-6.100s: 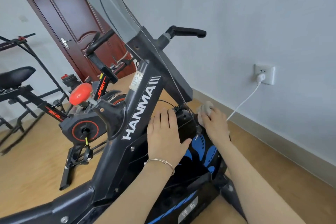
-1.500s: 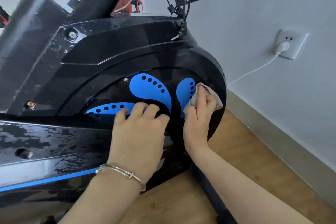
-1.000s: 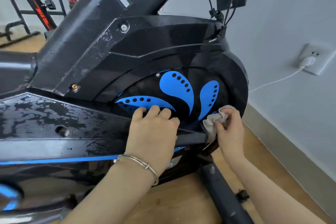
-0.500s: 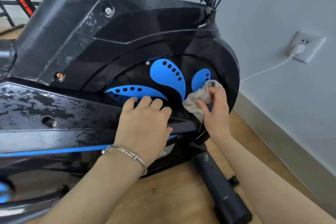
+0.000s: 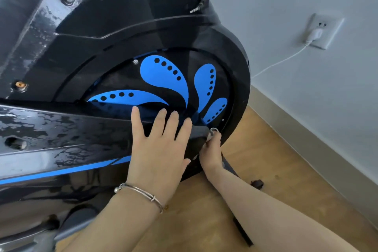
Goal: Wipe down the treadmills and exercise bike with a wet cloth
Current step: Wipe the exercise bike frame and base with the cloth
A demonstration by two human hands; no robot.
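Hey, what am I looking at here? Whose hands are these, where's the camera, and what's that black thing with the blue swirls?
The camera sits on a person's head, looking down at their own two bare hands; there is no robot. The black thing is an exercise bike; the blue swirls decorate its flywheel cover. Wet patches show on its frame. The left hand, bracelet on the wrist, rests flat on the frame, fingers straight. The right hand grips a small cloth, mostly hidden, at the cover's lower edge. Nearby, a white plug sits in a wall socket above the wooden floor.
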